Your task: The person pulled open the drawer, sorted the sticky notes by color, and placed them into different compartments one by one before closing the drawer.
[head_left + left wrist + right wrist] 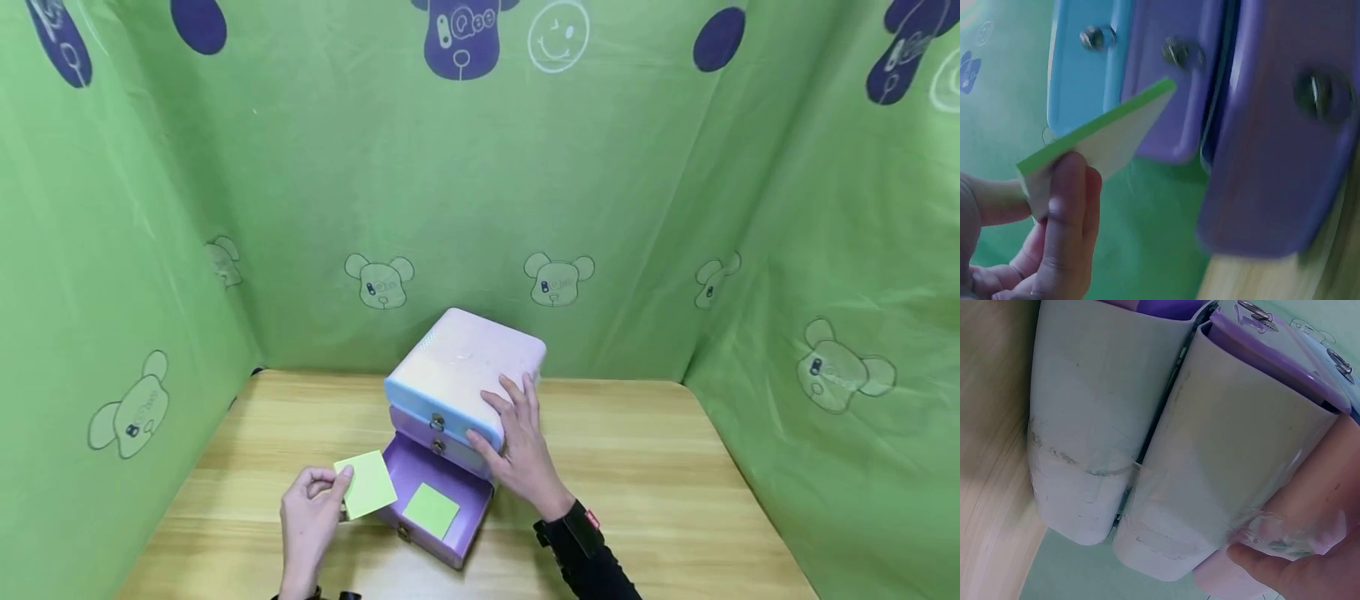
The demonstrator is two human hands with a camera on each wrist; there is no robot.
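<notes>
My left hand point(309, 517) pinches a yellow-green sticky note pad point(367, 485) between thumb and fingers, beside the pulled-out bottom drawer point(474, 500). In the left wrist view the pad point(1125, 134) shows a thin green edge and a pale underside. A second green sticky note pad point(431, 510) lies flat inside that purple drawer. My right hand point(521, 446) rests with spread fingers over the right front corner of the small drawer cabinet point(457, 354). Its fingertips touch the pink top, and the thumb lies at the blue front edge.
Above the bottom drawer, the purple middle drawer point(420, 429) and the blue top drawer point(1088, 75) are closed, each with a metal ring pull. Clear tape point(1285, 531) crosses the cabinet's side. Green patterned cloth point(465, 183) surrounds the wooden table point(637, 483).
</notes>
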